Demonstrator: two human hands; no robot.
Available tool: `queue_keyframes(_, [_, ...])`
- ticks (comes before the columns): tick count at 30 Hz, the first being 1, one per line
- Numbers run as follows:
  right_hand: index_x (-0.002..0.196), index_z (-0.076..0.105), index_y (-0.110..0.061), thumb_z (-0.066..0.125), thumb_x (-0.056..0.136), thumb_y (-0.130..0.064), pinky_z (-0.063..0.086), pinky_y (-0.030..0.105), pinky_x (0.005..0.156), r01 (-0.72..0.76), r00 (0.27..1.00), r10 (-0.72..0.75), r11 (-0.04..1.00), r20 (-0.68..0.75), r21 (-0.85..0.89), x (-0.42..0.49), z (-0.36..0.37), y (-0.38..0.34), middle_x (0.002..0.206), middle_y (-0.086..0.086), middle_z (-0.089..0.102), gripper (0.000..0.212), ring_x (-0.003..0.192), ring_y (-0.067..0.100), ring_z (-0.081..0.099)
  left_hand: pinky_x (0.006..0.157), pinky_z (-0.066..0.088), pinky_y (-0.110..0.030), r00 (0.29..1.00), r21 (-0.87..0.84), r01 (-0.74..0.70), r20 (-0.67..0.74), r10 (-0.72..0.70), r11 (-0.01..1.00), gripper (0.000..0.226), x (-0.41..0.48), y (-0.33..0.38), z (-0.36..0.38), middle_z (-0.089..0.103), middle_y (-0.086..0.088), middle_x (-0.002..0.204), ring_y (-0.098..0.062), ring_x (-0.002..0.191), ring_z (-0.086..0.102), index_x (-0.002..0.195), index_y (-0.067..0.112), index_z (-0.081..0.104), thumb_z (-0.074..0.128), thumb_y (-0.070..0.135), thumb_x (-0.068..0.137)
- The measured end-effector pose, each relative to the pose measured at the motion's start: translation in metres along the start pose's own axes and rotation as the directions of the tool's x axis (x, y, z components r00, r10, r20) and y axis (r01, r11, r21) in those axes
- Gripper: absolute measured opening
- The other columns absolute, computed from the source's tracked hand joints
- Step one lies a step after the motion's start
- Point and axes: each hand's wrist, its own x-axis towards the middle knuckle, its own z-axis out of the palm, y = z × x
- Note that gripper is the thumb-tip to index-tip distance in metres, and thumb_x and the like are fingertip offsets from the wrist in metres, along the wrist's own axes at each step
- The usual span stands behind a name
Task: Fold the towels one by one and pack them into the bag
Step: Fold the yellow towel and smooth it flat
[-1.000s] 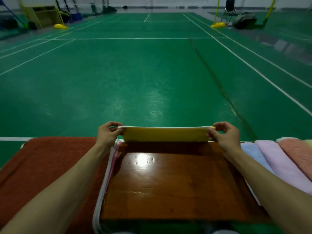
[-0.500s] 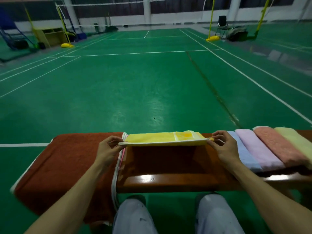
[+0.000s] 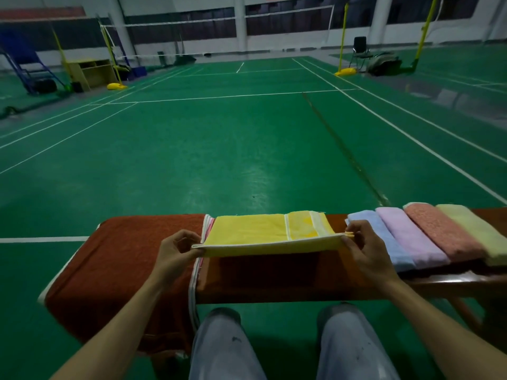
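Head view, looking down over a wooden bench (image 3: 274, 282) on a green court floor.

Yellow towel (image 3: 247, 229): folded into a long strip across the middle of the bench. Its near edge is lifted clear of the wood, with a shadow under it. I cannot tell whether the far edge rests on the bench.

Left hand (image 3: 175, 253): thumb and forefinger pinch the towel's near left corner, the other fingers loosely curled.

Right hand (image 3: 367, 250): fingertips pinch the near right corner, where the stacked layers show as thin yellow edges.

Left end of the bench: a rust-red towel (image 3: 118, 259) is spread flat and hangs over the near side. A white and pink layered edge (image 3: 198, 270) runs along its right border, just beside the yellow towel. I cannot tell what it belongs to.

Right end: four folded towels lie side by side, touching. From left to right they are blue (image 3: 384, 242), lilac (image 3: 411, 239), salmon (image 3: 439, 231) and pale green (image 3: 477, 231). The right hand is just beside the blue one.

My wearer's knees (image 3: 225, 346) in grey trousers show below the bench.
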Motion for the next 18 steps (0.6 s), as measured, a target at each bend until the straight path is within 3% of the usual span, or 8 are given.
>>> queue_keyframes(2, [0.102,0.048,-0.015,0.063,0.091,-0.001,0.050,0.019,0.070,0.024,1.000,-0.024,1.000,0.017,-0.006,-0.002,-0.005,0.000,0.091,0.002,0.058,0.023,0.082,0.023,0.061,0.070,0.051,-0.037,1.000,-0.012,0.004,0.015,-0.004,1.000,0.025,-0.003,0.001,0.000,0.070,-0.008,0.091,-0.022,0.082,0.064,0.082,0.029,0.070,0.075,0.015,0.062])
queue_keyframes(5, [0.102,0.045,-0.024,0.064,0.091,-0.004,0.051,0.018,0.076,0.055,0.998,-0.054,0.998,0.035,-0.028,-0.004,-0.009,0.001,0.095,-0.013,0.056,0.029,0.087,0.011,0.060,0.065,0.049,-0.031,0.999,-0.033,-0.001,0.043,0.003,0.999,0.025,-0.011,0.011,0.004,0.068,-0.003,0.088,-0.017,0.078,0.061,0.077,0.033,0.070,0.071,0.012,0.062])
queue_keyframes(9, [0.097,0.046,-0.032,0.065,0.089,0.002,0.050,0.013,0.081,-0.030,0.999,0.030,1.000,0.034,0.009,0.002,-0.011,0.004,0.098,-0.028,0.053,0.039,0.092,-0.003,0.056,0.061,0.046,-0.031,0.997,-0.106,-0.003,0.070,0.011,0.994,0.025,-0.012,0.013,0.007,0.066,-0.004,0.085,-0.020,0.076,0.059,0.084,0.014,0.066,0.073,0.007,0.061])
queue_keyframes(13, [0.091,0.049,-0.041,0.066,0.087,0.004,0.052,0.014,0.078,-0.116,0.992,0.112,0.991,0.062,0.065,0.015,-0.009,0.008,0.093,-0.026,0.053,0.048,0.091,-0.001,0.056,0.064,0.049,-0.032,0.995,-0.160,0.070,0.080,-0.057,0.985,0.027,-0.002,0.012,0.010,0.065,-0.008,0.091,-0.022,0.084,0.058,0.088,0.008,0.063,0.074,-0.007,0.069])
queue_keyframes(16, [0.094,0.056,-0.023,0.069,0.087,-0.002,0.052,0.020,0.078,-0.197,0.979,0.192,0.976,0.067,0.096,0.030,-0.006,0.013,0.099,-0.012,0.057,0.026,0.094,0.008,0.058,0.063,0.050,-0.030,0.992,-0.150,0.123,0.037,-0.118,0.981,0.022,0.017,0.012,0.016,0.067,-0.007,0.095,-0.019,0.085,0.061,0.093,0.010,0.065,0.073,-0.002,0.076])
queue_keyframes(18, [0.103,0.053,-0.015,0.071,0.087,-0.008,0.050,0.028,0.075,-0.298,0.953,0.291,0.950,0.084,0.090,0.046,-0.001,0.018,0.094,0.004,0.062,0.025,0.088,0.018,0.059,0.061,0.052,-0.033,0.984,-0.110,0.174,-0.027,-0.178,0.979,0.018,0.037,0.013,0.022,0.067,-0.003,0.098,-0.018,0.086,0.062,0.096,0.012,0.065,0.072,0.006,0.081])
